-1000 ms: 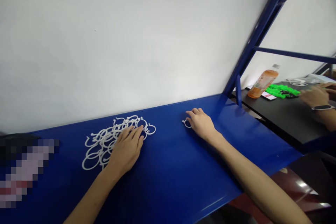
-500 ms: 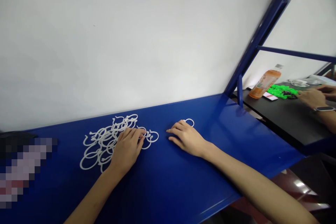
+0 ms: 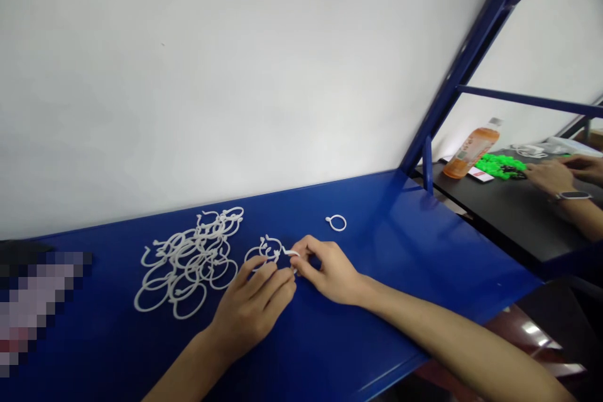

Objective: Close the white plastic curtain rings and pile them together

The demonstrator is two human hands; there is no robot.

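Right hand [image 3: 330,270]: thumb and index pinched on a white ring [image 3: 291,253], rest of that ring hidden by fingers. Left hand [image 3: 257,301]: palm down, fingers bent and slightly spread, just beside the right fingertips; partly covers a small group of rings [image 3: 273,239], can't tell if it grips any. All over the blue worktop [image 3: 330,339].

Left of the hands: big loose pile of white rings [image 3: 186,252], overlapping, several with open ends, small knobs on them. Beyond the right hand, toward the wall [image 3: 282,75]: one lone ring [image 3: 338,230], looks closed, lying flat, apart from the rest. Far left edge: pixelated item [image 3: 44,295], dark item [image 3: 23,254] behind it.

Right side, past the blue frame [image 3: 452,75]: black worktop [image 3: 499,220] with orange-liquid bottle [image 3: 472,149], flat white item [image 3: 483,175], bright green pieces [image 3: 499,165]. Co-worker's hand [image 3: 549,176] next to the green pieces, wristband [image 3: 573,195] on that wrist.
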